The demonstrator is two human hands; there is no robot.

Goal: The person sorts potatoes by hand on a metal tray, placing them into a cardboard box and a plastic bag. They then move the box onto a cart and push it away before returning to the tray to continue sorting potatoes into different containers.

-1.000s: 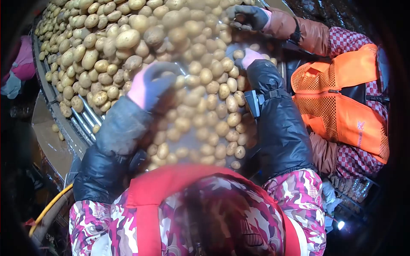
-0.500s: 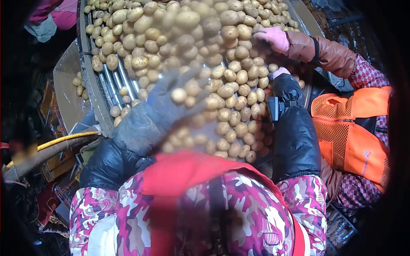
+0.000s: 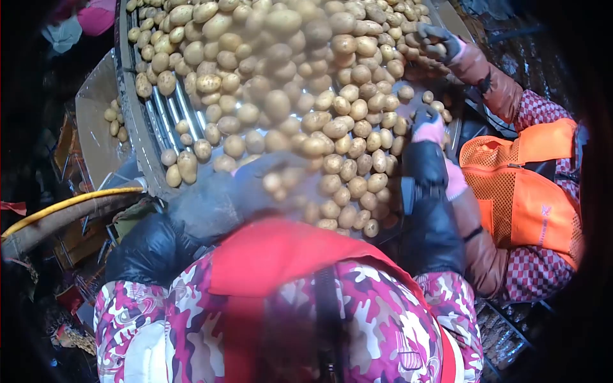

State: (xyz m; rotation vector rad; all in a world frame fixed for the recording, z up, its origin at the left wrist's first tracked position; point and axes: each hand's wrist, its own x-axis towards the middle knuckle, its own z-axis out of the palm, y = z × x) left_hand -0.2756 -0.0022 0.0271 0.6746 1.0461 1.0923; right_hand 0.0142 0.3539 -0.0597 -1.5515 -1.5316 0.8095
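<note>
Many pale yellow potatoes [image 3: 351, 137] cover the roller conveyor [image 3: 167, 118] in front of me. My left hand [image 3: 271, 182], in a grey glove, is low over the near part of the potatoes. Motion smears its fingers, and a couple of small potatoes [image 3: 272, 181] show against it. At the right side of the potatoes, my right hand [image 3: 426, 122] wears a pink and dark grey glove. Its fingers look curled inward beside the potatoes; what they hold, if anything, is hidden.
A co-worker in an orange vest [image 3: 520, 185] stands at the right, one gloved hand [image 3: 440, 45] at the potatoes' far right edge. To the left are a box [image 3: 99, 121] with several potatoes and a yellow hose [image 3: 70, 214]. Blur covers the middle of the view.
My left hand has come down toward my body from the middle of the potatoes. The co-worker's far hand has shifted slightly up and right. More of my right hand now shows.
</note>
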